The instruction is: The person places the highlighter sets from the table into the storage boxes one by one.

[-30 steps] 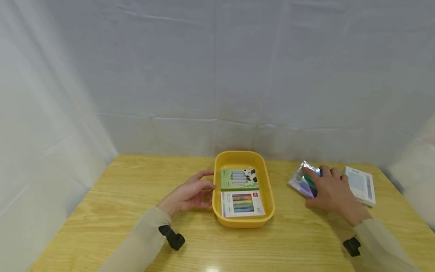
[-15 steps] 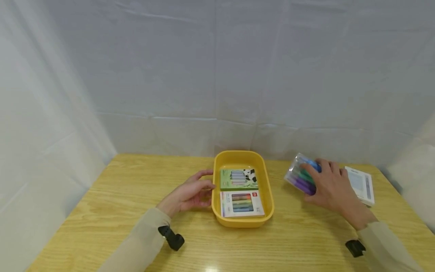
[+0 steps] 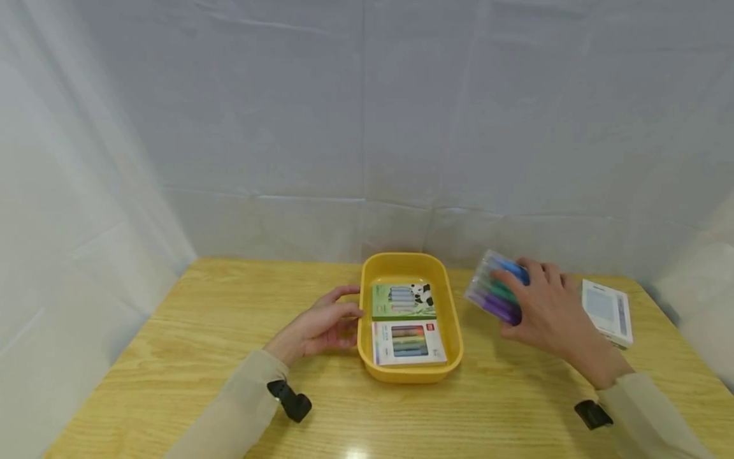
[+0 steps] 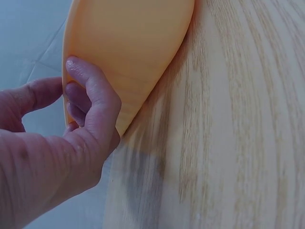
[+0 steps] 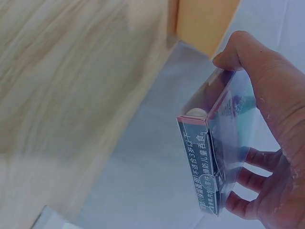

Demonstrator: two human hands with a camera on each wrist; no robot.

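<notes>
In the head view a yellow basket (image 3: 410, 376) stands at the middle of the table. Its left rim is pinched by my left hand (image 3: 321, 326), whose bent fingers (image 4: 97, 88) lie against the outer wall in the left wrist view. Inside lie a green box with a panda picture (image 3: 403, 303) and a white box with a rainbow window (image 3: 410, 343). To the right of the basket, my right hand (image 3: 547, 312) grips a tilted clear plastic box of blue, green and purple sticks (image 3: 496, 290). The right wrist view shows the thumb on one edge and fingers on another.
A white box with a pale blue front (image 3: 606, 312) lies at the right of the table, beyond my right hand. Behind the wooden table (image 3: 258, 280) hangs a pale grey sheet (image 3: 275, 127). Black straps (image 3: 294, 403) circle both wrists.
My right hand has lifted the clear box and carried it left towards the basket, tilting it. The left hand and the basket have stayed in place.
</notes>
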